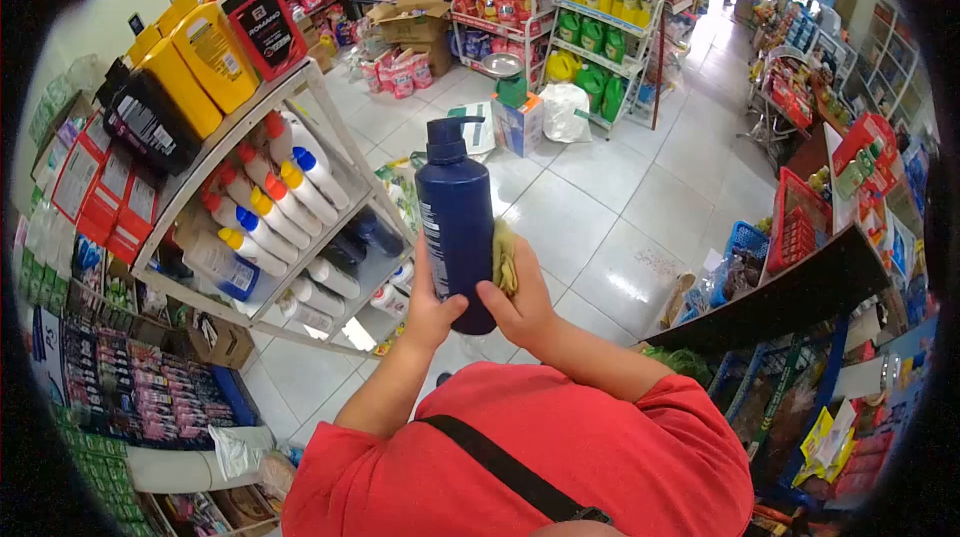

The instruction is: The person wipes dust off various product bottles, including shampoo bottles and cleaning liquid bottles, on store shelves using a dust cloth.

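Observation:
A dark blue pump bottle [455, 227] stands upright in front of my chest, its pump head at the top and small pale print along its left side. My left hand [432, 309] is closed around the bottle's lower left side, thumb across the front. On the other side, my right hand [525, 302] grips the lower right of the bottle, with the thumb on its front. A yellowish cloth [504, 257] is bunched between my right fingers and the bottle's side. The fingers behind the bottle are hidden.
To the left is a white shelf unit [285, 87] with yellow bottles [215, 55] on top and white bottles [290, 199] inside. A dark-edged counter [790, 287] is at right. Ahead, a rack [600, 32] of detergent and a box [517, 124] stand on the tiled floor [620, 187].

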Demonstrator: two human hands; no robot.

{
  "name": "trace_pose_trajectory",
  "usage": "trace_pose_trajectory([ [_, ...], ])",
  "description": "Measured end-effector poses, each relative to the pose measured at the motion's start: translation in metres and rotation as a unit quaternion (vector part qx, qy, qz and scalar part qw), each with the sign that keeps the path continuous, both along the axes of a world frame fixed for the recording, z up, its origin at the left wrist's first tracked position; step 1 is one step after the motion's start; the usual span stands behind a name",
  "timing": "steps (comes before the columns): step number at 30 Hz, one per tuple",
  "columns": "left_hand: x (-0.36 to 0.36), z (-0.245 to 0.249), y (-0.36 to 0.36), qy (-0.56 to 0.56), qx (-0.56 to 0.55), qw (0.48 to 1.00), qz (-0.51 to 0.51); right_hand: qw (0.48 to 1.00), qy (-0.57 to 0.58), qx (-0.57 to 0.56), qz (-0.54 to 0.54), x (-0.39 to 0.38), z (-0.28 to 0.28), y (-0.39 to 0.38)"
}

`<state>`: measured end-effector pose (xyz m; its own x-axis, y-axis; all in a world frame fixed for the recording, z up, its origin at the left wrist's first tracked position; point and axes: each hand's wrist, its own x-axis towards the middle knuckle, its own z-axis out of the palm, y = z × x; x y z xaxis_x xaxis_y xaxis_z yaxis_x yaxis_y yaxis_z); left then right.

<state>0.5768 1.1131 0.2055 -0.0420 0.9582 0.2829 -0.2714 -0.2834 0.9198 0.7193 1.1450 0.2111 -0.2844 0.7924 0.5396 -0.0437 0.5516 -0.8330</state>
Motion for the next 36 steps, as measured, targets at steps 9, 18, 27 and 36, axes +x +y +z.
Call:
trace_pose_trajectory([
  [9, -0.023, -0.021, -0.012, -0.023, -0.162, 0.959, -0.232, 0.980, 0.150, 0.107, -0.071, 0.026, 0.023, 0.040],
  [18, -0.018, 0.007, -0.033, -0.253, -0.268, 0.870, -0.326, 0.978, 0.049, 0.189, -0.069, 0.028, 0.024, 0.042],
  [27, -0.022, -0.037, -0.011, -0.215, -0.181, 0.943, -0.178, 0.972, -0.012, 0.236, -0.017, -0.002, -0.002, 0.008],
  [36, -0.022, -0.037, -0.013, -0.237, -0.207, 0.943, -0.105, 0.951, -0.100, 0.291, 0.025, 0.004, -0.009, 0.008],
])
